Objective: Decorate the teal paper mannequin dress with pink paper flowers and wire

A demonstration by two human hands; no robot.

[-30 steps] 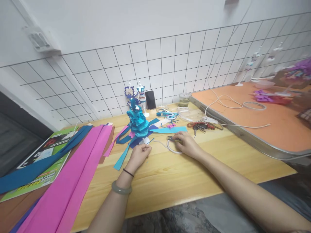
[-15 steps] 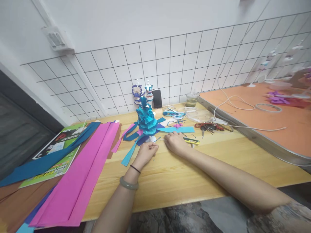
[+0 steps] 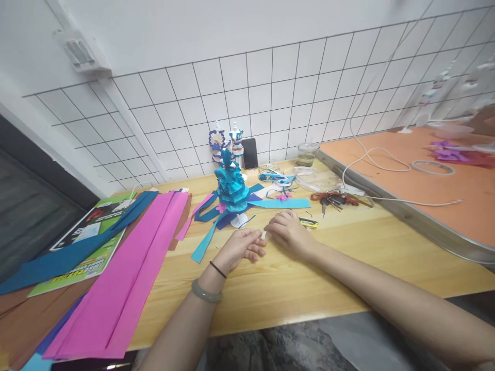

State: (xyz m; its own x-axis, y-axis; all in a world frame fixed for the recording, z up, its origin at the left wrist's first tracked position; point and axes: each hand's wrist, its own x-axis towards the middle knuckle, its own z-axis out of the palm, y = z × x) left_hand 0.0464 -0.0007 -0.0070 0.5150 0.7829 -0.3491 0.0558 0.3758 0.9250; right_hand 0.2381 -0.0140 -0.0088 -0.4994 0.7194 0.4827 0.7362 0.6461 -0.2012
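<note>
Meeting over wooden table (image 3: 266, 293), left hand (image 3: 243, 248) and right hand (image 3: 291, 233) curled, white strip (image 3: 264, 234) between, grip unclear, wire grid (image 3: 271, 86) behind

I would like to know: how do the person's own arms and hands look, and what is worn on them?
The left hand and right hand wear no gloves. Around the left wrist is a thin black band; farther up the arm sits a thicker, smooth, grey-green bangle. No band shows on the right wrist. Both visible forearms are mostly uncovered.
</note>
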